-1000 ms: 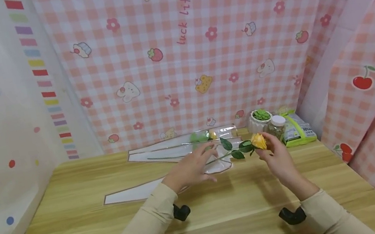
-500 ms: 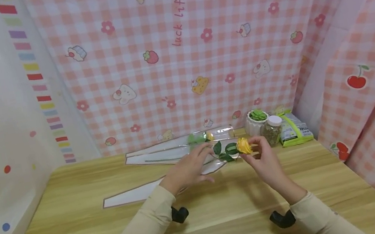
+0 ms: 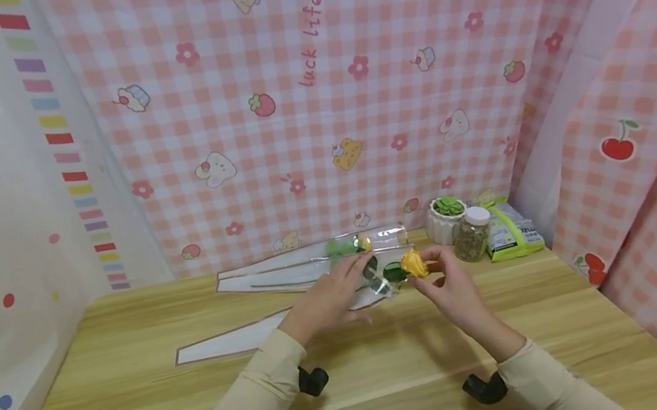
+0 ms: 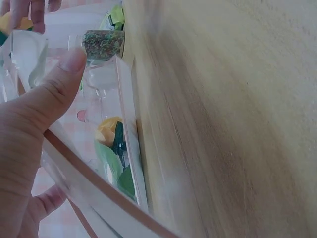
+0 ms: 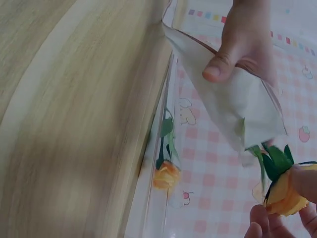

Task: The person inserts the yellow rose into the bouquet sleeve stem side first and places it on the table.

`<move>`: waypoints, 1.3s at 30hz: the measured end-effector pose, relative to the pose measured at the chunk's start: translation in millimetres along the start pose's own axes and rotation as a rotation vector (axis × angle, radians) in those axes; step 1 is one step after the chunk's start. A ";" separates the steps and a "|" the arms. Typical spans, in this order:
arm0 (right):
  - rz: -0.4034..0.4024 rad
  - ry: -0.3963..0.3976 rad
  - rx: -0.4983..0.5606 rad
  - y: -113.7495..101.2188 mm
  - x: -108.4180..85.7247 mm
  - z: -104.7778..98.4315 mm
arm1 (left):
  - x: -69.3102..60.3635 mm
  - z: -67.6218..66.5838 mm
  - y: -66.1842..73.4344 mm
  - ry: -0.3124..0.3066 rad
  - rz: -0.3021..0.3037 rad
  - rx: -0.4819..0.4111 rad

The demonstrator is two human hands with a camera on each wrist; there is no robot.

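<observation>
My left hand (image 3: 322, 300) holds a flower sleeve (image 3: 227, 339), white with a brown edge and clear film, thumb on one side and fingers on the other. By its bloom, my right hand (image 3: 457, 288) pinches a yellow artificial rose (image 3: 414, 264). Its stem and lower leaves are inside the mouth of the sleeve, while the flower head stays outside, as the right wrist view shows with the rose (image 5: 285, 193) below the sleeve (image 5: 218, 94). Most of the stem is hidden by the sleeve and my left hand.
Behind my hands lies another sleeve (image 3: 268, 272) with a yellow rose (image 4: 109, 130) inside. At the back right stand a white pot with a green plant (image 3: 447, 207), a white-capped jar (image 3: 472, 242) and a green-and-grey bag (image 3: 513, 231). A checked cloth (image 3: 289, 131) hangs behind the table.
My right hand has moved left with the rose, and its leaves have slid into the sleeve's mouth. My left hand has stayed at the sleeve.
</observation>
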State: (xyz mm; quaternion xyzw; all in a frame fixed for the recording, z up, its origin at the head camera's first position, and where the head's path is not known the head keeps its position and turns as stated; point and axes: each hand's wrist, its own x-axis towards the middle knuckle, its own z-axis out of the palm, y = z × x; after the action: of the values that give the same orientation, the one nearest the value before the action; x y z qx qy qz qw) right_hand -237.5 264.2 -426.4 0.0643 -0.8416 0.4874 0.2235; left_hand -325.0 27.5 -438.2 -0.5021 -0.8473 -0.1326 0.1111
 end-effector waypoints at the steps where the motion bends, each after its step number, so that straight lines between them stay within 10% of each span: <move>1: 0.010 0.002 -0.018 -0.9 0.0 1.9 | -0.2 0.4 0.1 0.001 -0.001 -0.001; 22: -0.064 -0.021 -0.128 -10.9 2.4 26.3 | 3.5 -5.1 9.0 -0.025 -0.047 0.029; 39: -0.064 -0.063 -0.078 -18.3 0.5 44.1 | 2.9 -1.5 9.1 0.084 0.016 0.039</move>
State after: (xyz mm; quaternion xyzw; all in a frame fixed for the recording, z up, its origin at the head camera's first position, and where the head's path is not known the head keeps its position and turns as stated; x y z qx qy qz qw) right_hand -245.7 217.4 -430.4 0.0978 -0.8641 0.4445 0.2148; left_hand -318.3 33.6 -434.8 -0.5006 -0.8403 -0.1362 0.1573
